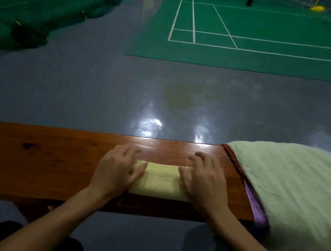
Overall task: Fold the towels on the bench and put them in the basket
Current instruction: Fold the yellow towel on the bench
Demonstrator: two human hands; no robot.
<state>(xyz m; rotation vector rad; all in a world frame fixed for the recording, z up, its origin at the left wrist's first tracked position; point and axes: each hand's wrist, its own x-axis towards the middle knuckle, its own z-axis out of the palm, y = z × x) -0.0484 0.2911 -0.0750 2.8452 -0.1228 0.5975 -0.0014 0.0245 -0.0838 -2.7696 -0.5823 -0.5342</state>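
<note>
**Folded towel pinned flat under both hands, mid-bench**

Forearms reach in from the near edge, one to each end of the work. Largest item, the wooden bench (41, 158), runs left to right. A pale green towel (289, 192) drapes over its right end, with a purple cloth (258, 211) under it. The folded yellow towel (161, 180) lies mid-bench, long axis along the bench, directly between the hands. Left hand (116, 168) presses its left end, fingers spread and flat; right hand (203, 180) presses its right end likewise. Neither grips. Both are equally near. No basket is in view, so its direction cannot be told.
</note>
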